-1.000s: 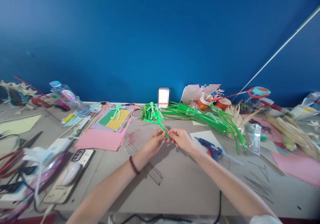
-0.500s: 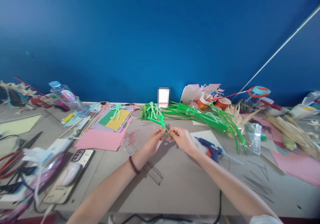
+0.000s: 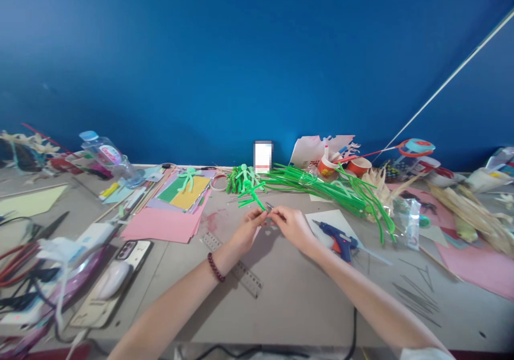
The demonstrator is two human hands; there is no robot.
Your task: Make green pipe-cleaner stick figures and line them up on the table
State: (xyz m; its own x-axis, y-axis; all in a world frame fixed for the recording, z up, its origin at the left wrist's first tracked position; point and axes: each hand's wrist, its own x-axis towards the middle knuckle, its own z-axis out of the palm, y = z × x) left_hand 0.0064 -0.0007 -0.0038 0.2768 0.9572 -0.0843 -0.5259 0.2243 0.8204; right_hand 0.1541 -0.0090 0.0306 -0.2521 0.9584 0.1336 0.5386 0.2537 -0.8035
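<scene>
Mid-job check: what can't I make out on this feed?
All in the head view:
Near end of the green piece: hidden in the left hand.
Small grey object: partly covered by the right hand, too small to identify.
Ruler: middle hidden by the left forearm, markings too small.
Right sleeve: cut off by the bottom edge.

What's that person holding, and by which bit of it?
The left grip pinches the near end of a bright green fuzzy shape. A small grey tip shows by the right grip, but its hold cannot be told.
</scene>
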